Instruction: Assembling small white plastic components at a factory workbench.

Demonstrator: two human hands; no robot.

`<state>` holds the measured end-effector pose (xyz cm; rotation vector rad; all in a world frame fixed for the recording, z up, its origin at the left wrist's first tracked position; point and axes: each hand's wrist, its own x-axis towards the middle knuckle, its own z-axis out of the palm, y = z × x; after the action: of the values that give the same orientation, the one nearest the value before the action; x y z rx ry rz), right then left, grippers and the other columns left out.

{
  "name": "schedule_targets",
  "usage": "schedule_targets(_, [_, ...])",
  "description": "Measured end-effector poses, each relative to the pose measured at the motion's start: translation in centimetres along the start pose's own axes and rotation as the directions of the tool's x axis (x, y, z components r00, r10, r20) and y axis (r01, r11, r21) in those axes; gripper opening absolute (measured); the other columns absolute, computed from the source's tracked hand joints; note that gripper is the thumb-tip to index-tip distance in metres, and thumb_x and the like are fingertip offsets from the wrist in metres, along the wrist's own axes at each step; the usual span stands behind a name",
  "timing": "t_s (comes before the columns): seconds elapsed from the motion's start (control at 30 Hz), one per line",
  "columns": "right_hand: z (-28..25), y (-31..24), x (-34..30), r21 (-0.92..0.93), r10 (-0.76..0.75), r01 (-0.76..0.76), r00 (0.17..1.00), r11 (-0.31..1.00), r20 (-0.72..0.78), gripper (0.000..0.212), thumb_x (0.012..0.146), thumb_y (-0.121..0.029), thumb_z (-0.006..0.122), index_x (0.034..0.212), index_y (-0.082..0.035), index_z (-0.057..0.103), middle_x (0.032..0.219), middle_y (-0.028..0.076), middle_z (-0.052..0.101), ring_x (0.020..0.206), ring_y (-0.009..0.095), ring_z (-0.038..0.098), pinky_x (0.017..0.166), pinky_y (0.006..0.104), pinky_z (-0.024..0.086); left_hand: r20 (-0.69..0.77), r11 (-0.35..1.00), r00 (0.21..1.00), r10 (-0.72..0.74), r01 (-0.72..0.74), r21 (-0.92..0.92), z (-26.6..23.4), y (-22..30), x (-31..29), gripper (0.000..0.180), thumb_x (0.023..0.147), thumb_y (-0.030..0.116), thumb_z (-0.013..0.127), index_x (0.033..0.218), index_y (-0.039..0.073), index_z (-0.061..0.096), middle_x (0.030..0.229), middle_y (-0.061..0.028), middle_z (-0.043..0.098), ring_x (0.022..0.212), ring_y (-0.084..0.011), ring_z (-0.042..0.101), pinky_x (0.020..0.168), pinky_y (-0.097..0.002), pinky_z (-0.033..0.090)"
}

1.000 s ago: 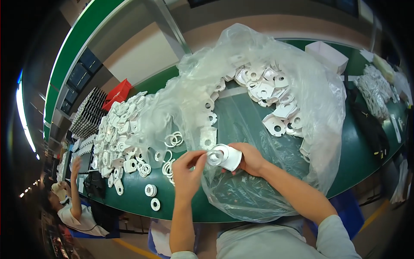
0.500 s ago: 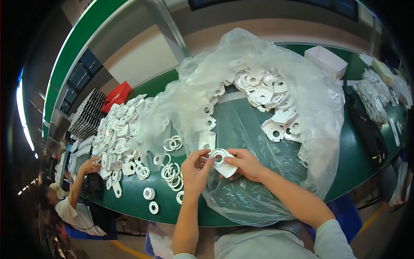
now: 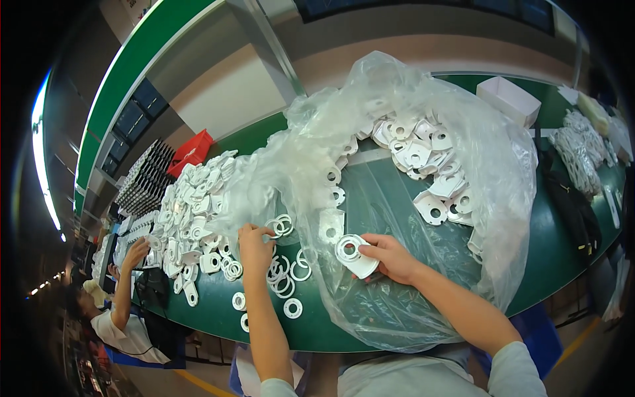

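Observation:
My right hand (image 3: pixel 390 257) grips a white plastic part (image 3: pixel 360 263), its thumb on top beside the round end. That part has a flat squared tail and a raised ring around its central hole. My left hand (image 3: pixel 255 241) is over the table at the left, its fingers bent and drawn together beside a cluster of white rings (image 3: pixel 283 225). Whatever those fingers may pinch is hidden. More loose white rings (image 3: pixel 281 278) lie just right of my left forearm, and a flat disc with a hole (image 3: pixel 293 308) lies nearer the edge.
A clear plastic bag (image 3: pixel 390 317) spreads over the green table, with a heap of white parts (image 3: pixel 423 149) in it. Another pile (image 3: pixel 192 198) lies left, near a red bin (image 3: pixel 192 152). A white box (image 3: pixel 508 100) stands far right. A co-worker's hand (image 3: pixel 137 253) reaches in at left.
My left hand has let go of the white part and moved left to the rings. The right hand keeps hold of the part, now slightly farther right. The whole view has shifted a little.

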<state>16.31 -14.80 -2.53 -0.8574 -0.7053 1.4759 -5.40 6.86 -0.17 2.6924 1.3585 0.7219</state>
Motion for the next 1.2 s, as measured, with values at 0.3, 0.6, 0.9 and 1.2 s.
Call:
schedule_targets(0.3, [-0.4, 0.1, 0.0, -0.007, -0.007, 0.007, 1.0, 1.0, -0.001, 0.033, 0.094, -0.019, 0.047, 0.121, -0.001, 0.049, 0.1, 0.009, 0.062, 0.079, 0.019, 0.065, 0.06, 0.0287, 0.052, -0.149, 0.92, 0.988, -0.026, -0.035, -0.39, 1.1, 0.9, 0.2, 0.011, 0.071, 0.003, 0.07, 0.082, 0.005, 0.07, 0.077, -0.0086, 0.059, 0.067, -0.0206, 0.057, 0.06, -0.0293, 0.047])
schedule_targets(0.6, [-0.3, 0.0, -0.1, 0.006, -0.007, 0.007, 1.0, 1.0, -0.005, 0.031, 0.094, -0.02, 0.048, 0.118, -0.001, 0.049, 0.097, 0.008, 0.062, 0.079, 0.018, 0.065, 0.06, 0.0279, 0.052, -0.276, 0.892, 0.959, -0.073, -0.061, -0.449, 1.9, 0.7, 0.7, 0.008, 0.077, 0.003, 0.067, 0.084, 0.002, 0.069, 0.075, -0.0077, 0.06, 0.062, -0.0159, 0.057, 0.054, -0.025, 0.045])
schedule_targets(0.9, [-0.3, 0.0, -0.1, 0.003, -0.023, 0.023, 1.0, 1.0, 0.017, 0.031, 0.093, -0.018, 0.049, 0.119, 0.0, 0.049, 0.099, 0.009, 0.062, 0.079, 0.018, 0.065, 0.062, 0.0285, 0.053, -0.534, 0.942, 0.844, 0.035, -0.207, -0.264, 1.8, 1.7, 1.3, 0.009, 0.078, 0.003, 0.066, 0.086, 0.003, 0.068, 0.079, -0.0059, 0.059, 0.065, -0.0169, 0.056, 0.055, -0.0251, 0.045])
schedule_targets(1.2, [-0.6, 0.4, 0.0, -0.001, -0.025, 0.025, 1.0, 1.0, 0.001, 0.036, 0.09, -0.012, 0.052, 0.124, 0.0, 0.047, 0.102, 0.01, 0.061, 0.083, 0.019, 0.064, 0.063, 0.0294, 0.053, -0.117, 0.359, 0.965, -0.236, -0.025, -0.933, -0.1, 5.0, 0.1, 0.011, 0.088, 0.005, 0.059, 0.095, -0.001, 0.063, 0.072, -0.0021, 0.059, 0.063, -0.008, 0.055, 0.051, -0.0214, 0.043])
